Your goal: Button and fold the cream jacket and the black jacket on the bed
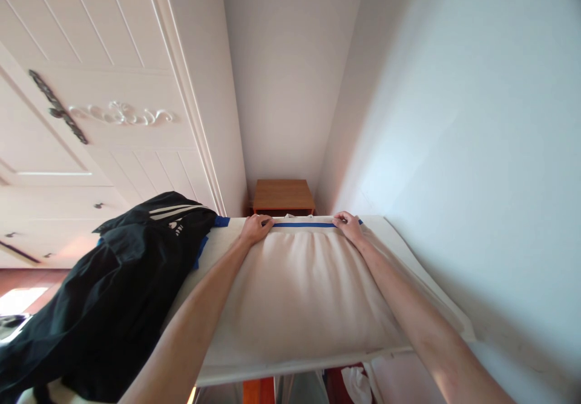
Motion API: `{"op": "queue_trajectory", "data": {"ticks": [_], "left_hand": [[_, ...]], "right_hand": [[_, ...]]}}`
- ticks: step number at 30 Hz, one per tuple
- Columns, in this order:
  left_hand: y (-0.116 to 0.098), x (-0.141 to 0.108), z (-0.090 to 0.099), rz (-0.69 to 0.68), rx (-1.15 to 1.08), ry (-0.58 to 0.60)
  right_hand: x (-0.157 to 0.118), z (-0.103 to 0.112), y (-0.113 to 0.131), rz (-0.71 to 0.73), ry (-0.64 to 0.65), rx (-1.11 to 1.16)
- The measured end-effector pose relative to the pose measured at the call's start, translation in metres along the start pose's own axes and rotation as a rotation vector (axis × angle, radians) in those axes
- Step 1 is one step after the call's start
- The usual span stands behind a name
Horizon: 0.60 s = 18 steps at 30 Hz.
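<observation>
A cream cloth (313, 289) with soft gathers lies over a white padded board. Along its far edge runs a blue strip (304, 225). At the left end of the strip, my left hand (256, 228) is closed, its fingers pinching the cloth's edge. My right hand (348, 225) pinches the same edge near the right end of the strip. Between the two hands the edge looks straight. To the left of my left arm, a black garment (136, 271) with white stripes and some blue fabric is heaped on the board.
A small wooden cabinet (284, 194) stands beyond the board's far edge. White wardrobe doors (118, 83) rise on the left, and a pale wall (481, 119) is close on the right. Below the near edge, red and white items (356, 384) show.
</observation>
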<state>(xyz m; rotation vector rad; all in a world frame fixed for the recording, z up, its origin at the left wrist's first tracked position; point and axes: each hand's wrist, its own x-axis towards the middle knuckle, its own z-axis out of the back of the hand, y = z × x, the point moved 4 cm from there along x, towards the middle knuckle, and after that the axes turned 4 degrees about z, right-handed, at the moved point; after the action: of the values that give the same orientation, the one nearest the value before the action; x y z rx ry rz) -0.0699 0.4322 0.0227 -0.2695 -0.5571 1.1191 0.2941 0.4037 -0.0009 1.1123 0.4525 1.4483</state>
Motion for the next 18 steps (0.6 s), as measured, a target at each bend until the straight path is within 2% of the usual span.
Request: {"op": "queue_trajectory", "data": {"ticks": [7,13,18], "left_hand": [[0.0054,0.0032,-0.0024,0.02,0.017,0.002],[0.0018,0.0042,-0.0015,0.08,0.022,0.115],[0.0043,0.0102,-0.0044,0.119,0.002,0.152]], "right_hand": [[-0.0002,0.0008,0.0011,-0.017,-0.008,0.034],[-0.0007,0.004,0.0015,-0.029,-0.014,0.063],[-0.002,0.0064,0.0012,-0.044,-0.013,0.084]]}}
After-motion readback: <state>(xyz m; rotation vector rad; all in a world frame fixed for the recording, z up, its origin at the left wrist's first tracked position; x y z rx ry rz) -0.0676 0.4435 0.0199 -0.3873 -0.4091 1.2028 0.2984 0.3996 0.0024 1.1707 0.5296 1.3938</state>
